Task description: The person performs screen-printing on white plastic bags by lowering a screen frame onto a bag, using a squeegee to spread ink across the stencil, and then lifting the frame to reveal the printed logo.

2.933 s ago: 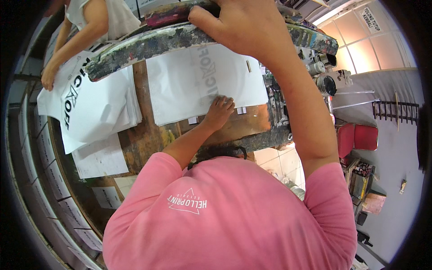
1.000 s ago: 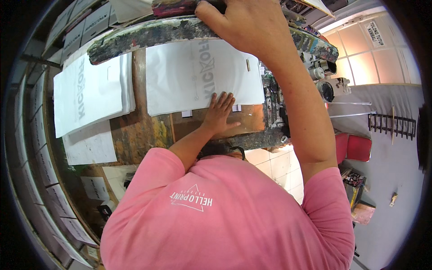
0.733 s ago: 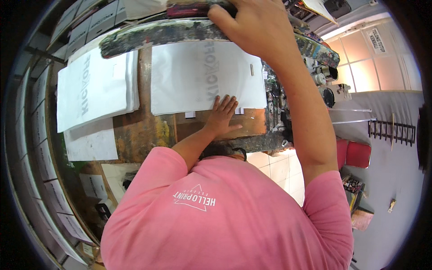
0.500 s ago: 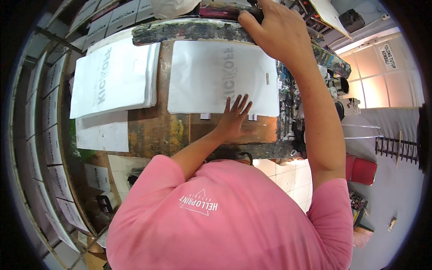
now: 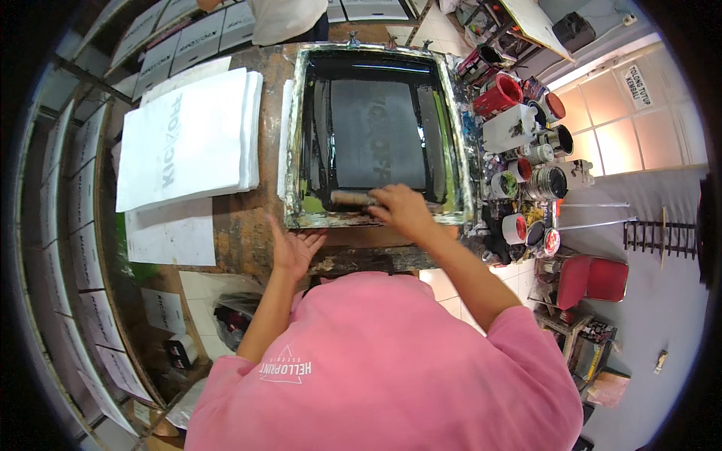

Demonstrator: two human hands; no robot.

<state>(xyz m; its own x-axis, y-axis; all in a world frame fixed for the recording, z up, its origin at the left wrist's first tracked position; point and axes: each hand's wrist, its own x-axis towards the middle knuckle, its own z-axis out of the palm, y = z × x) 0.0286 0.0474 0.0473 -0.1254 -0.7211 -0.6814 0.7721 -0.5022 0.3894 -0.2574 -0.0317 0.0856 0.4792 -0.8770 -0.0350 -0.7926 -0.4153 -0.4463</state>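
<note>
A screen printing frame (image 5: 298,83) lies flat over the worktable, dark ink smeared around its mesh (image 5: 376,135). At the frame's near end my right hand (image 5: 402,209) is closed on the wooden handle of a squeegee (image 5: 350,198), blurred by motion. My left hand (image 5: 295,249) is open just outside the frame's near left corner, palm turned up and fingers apart. A strip of white paper (image 5: 285,143) shows along the frame's left edge. Left of the frame sits a stack of white printed sheets (image 5: 188,143).
Along the right edge crowd ink pots, including a red tub (image 5: 498,96) and a white jug (image 5: 511,128). Another person (image 5: 289,19) stands beyond the table. Shelves with printed boxes (image 5: 90,210) line the left; a red chair (image 5: 590,279) is at right.
The frame, raised at the far side before, is now down over the sheet. My right hand has come nearer and holds the squeegee; my left hand has left the sheet, moving left and nearer.
</note>
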